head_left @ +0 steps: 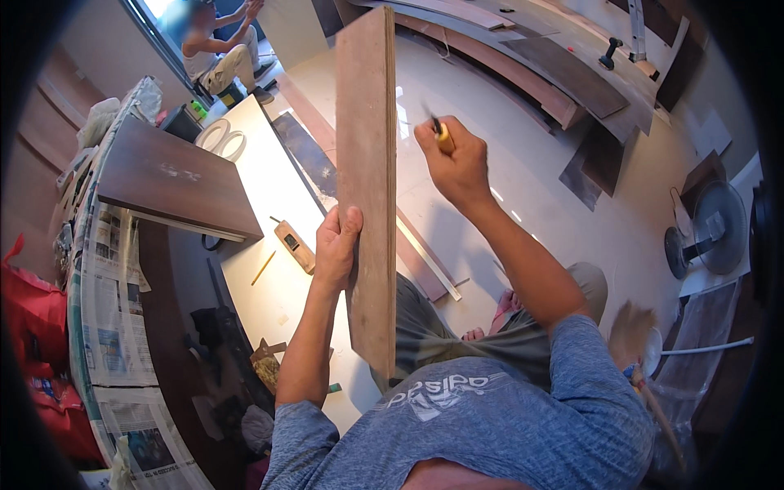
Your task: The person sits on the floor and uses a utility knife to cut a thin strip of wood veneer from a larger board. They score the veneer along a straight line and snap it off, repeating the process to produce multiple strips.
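The board [366,188] is brown, the tool handle [445,140] yellow.

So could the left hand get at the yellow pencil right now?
Probably not without letting go: the left hand is gripping the wooden board. The yellow pencil itself lies uncovered nearby, beside a wooden-bodied tool.

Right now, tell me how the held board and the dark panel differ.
The held board is long and narrow; the dark panel is broader. The held board is lighter; the dark panel is deeper brown. The left hand grips the held board; no hand touches the dark panel. Both are flat and brown.
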{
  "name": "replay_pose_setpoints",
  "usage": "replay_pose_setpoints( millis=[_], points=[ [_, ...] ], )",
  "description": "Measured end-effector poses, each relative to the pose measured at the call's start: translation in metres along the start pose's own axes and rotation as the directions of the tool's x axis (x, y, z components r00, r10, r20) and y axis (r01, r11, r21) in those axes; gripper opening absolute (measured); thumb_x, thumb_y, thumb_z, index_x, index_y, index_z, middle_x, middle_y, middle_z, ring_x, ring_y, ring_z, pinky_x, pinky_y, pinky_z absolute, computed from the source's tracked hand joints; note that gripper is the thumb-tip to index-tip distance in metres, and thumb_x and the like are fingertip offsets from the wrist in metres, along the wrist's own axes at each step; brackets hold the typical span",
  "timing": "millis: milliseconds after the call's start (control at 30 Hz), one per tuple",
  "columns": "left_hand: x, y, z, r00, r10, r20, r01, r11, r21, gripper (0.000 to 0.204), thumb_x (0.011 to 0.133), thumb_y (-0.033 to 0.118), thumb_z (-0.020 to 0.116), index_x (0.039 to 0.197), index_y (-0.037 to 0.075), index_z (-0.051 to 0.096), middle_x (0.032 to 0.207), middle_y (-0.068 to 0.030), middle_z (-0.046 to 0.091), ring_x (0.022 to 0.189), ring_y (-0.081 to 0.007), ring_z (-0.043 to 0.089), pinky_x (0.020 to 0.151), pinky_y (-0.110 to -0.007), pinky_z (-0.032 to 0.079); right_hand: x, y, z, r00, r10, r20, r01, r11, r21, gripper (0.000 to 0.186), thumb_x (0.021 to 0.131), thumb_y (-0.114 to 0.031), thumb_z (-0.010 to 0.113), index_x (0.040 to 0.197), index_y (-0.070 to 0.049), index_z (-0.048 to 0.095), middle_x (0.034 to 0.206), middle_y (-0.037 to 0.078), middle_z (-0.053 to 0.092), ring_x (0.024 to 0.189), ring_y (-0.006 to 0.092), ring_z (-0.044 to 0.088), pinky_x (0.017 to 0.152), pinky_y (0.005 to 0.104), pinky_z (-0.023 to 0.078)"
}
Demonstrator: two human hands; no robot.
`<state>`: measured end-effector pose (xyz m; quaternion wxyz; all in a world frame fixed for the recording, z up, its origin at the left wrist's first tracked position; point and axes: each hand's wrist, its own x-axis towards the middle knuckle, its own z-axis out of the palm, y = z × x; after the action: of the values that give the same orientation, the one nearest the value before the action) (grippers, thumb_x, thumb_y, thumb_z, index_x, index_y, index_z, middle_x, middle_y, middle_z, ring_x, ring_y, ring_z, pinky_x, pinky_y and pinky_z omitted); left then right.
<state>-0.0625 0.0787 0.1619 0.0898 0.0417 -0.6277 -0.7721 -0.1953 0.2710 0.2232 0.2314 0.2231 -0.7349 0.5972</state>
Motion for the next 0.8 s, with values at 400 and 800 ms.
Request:
replay_pose_setpoints(
  millis=[400, 800],
  points=[
    [-0.028, 0.014, 0.018, 0.989, -0.088, 0.121, 0.095, 0.994, -0.050, 0.056, 0.101, 0.055, 0.056, 0.124, 0.004, 0.059, 0.092, 0.0024, 0.061, 0.077, -0.0049, 0.056, 0.067, -0.021, 0.047, 0.006, -0.016, -0.016, 0.846, -0.519, 0.124, 0.527, 0.775, -0.349, 0.037, 0.092, -0.023, 0.072, 0.067, -0.007, 0.051, 0.061, 0.012, 0.052, 0.051, 0.0296, 0.054, 0.050, 0.0399, 0.043],
    [-0.046, 0.010, 0.027, 0.986, -0.099, 0.135, 0.111, 0.990, -0.083, 0.061, 0.095, 0.061, 0.060, 0.119, 0.005, 0.060, 0.086, 0.0040, 0.055, 0.071, -0.0052, 0.051, 0.061, -0.021, 0.042, -0.002, -0.027, -0.033, 0.844, -0.504, 0.182, 0.535, 0.775, -0.337, 0.031, 0.086, -0.023, 0.073, 0.067, -0.009, 0.053, 0.063, 0.011, 0.055, 0.057, 0.0332, 0.060, 0.055, 0.0430, 0.047]
  ],
)
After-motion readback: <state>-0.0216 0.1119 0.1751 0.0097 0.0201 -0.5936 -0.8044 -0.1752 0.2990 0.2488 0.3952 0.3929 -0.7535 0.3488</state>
